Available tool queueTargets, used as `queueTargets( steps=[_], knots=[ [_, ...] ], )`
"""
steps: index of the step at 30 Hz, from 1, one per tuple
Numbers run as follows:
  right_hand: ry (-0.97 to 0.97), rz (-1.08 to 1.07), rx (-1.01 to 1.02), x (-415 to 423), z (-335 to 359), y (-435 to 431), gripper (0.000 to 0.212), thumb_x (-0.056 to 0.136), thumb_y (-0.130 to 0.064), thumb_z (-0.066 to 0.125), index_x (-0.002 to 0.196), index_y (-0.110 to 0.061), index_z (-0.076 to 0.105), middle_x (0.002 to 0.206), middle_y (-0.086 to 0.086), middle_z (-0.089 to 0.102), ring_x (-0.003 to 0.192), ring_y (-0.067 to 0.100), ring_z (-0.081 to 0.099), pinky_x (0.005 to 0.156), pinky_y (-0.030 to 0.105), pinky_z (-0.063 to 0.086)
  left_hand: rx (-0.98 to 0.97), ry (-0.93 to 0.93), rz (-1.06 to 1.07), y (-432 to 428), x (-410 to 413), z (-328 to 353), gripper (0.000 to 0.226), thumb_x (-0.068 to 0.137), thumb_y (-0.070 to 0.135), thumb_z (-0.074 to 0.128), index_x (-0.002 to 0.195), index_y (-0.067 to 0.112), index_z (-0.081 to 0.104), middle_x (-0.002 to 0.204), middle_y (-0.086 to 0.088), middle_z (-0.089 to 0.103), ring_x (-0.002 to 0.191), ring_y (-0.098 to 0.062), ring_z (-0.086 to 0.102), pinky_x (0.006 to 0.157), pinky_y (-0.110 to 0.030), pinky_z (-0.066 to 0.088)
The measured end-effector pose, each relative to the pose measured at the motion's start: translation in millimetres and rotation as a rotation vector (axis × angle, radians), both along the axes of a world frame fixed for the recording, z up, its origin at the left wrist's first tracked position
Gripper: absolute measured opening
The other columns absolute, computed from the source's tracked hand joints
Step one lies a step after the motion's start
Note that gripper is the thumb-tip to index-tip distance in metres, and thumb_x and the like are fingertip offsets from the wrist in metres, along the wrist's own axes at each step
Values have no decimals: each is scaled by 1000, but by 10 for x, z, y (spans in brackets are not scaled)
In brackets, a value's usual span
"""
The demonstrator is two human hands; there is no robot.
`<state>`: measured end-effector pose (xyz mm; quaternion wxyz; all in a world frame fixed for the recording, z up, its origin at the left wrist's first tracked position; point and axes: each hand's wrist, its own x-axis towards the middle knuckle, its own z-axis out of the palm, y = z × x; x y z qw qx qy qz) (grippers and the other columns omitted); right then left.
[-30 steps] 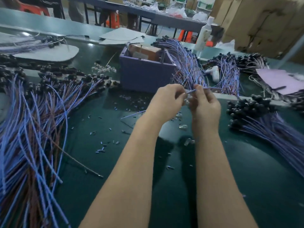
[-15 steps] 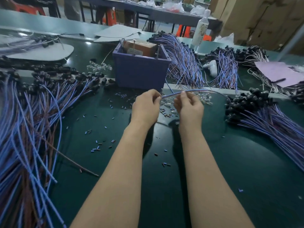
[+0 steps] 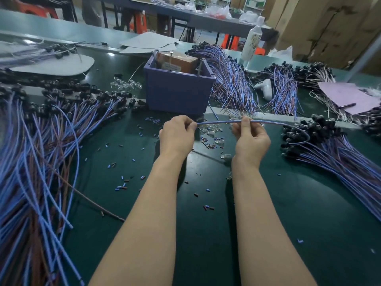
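Leftmost, a loose heap of blue and brown wires (image 3: 41, 162) sprawls on the green mat (image 3: 206, 234). Next, the left hand (image 3: 178, 135) pinches the end of a thin blue wire (image 3: 218, 122), held just above the mat in front of the purple bin (image 3: 177, 93). The right hand (image 3: 250, 139) pinches it farther along, and its tail curves down into the capped bundle (image 3: 340, 159). The hands are wider apart than half a second ago, with more wire stretched between them.
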<state>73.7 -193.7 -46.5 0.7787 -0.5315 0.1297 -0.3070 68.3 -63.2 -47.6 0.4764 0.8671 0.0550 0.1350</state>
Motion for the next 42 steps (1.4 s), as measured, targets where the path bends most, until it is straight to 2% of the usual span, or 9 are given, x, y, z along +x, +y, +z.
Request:
queueTargets(
  steps=[7, 16, 19, 22, 26, 30, 35, 40, 42],
  knots=[
    [11, -6, 30, -19, 5, -2, 16, 93, -6, 57, 78, -9, 59, 69, 2, 60, 54, 3, 60, 63, 17, 55, -96, 4, 5, 12, -7, 26, 16, 93, 22, 56, 93, 15, 71, 90, -5, 72, 91, -23, 64, 89, -32, 49],
    [-10, 6, 112, -4, 12, -1, 19, 93, -3, 56, 75, -8, 57, 66, 1, 58, 49, 2, 60, 58, 15, 53, -188, 35, 38, 29, -12, 75, 20, 93, 21, 56, 76, 22, 66, 79, 2, 70, 72, -7, 59, 69, -18, 39],
    [-29, -62, 246, -19, 55, -145, 21, 93, -2, 55, 73, -9, 53, 66, 1, 57, 45, 1, 58, 53, 13, 51, -236, 41, 205, 181, -1, 76, 19, 94, 20, 53, 81, 18, 67, 86, -2, 71, 86, -17, 64, 79, -27, 49],
    [-32, -22, 330, -46, 99, -173, 20, 94, -2, 54, 74, -7, 52, 65, 3, 59, 47, 3, 60, 54, 15, 53, -225, 13, 254, 232, -4, 89, 17, 93, 14, 51, 88, 17, 67, 91, -2, 69, 92, -20, 64, 79, -24, 46],
    [-5, 176, 430, -101, 160, 54, 17, 92, -2, 56, 76, -6, 55, 56, 0, 67, 54, 7, 65, 61, 20, 57, -112, -29, 29, 56, -20, 121, 25, 87, 15, 54, 106, 22, 69, 115, -2, 63, 108, -20, 56, 99, -30, 42],
    [19, 361, 523, -127, 179, 206, 16, 92, 0, 55, 76, -4, 58, 60, 4, 68, 57, 12, 67, 63, 21, 56, -328, 22, -330, -119, -82, 173, 13, 94, 27, 56, 101, 20, 65, 90, 5, 65, 79, -2, 58, 78, -21, 47],
    [162, 511, 243, -153, 136, 327, 20, 95, -11, 53, 80, -9, 66, 70, 3, 71, 67, 15, 65, 70, 24, 54, -417, -58, -228, -188, -60, 161, 18, 96, 16, 53, 100, 8, 68, 91, -8, 69, 83, -15, 61, 81, -30, 49],
    [322, 610, -22, -244, 197, 381, 33, 100, -25, 44, 81, -9, 67, 63, 1, 62, 55, 11, 53, 54, 19, 45, -823, -44, -101, -148, -39, 204, 21, 97, 12, 50, 80, 18, 62, 74, -1, 63, 57, -9, 56, 53, -23, 47],
    [275, 556, -213, -282, 214, 395, 36, 100, -26, 45, 76, -8, 66, 55, -1, 58, 49, 9, 49, 48, 18, 42, -857, -65, -37, -112, -20, 194, 22, 97, 12, 48, 80, 17, 61, 73, 1, 63, 57, -7, 58, 54, -21, 49]
  ],
)
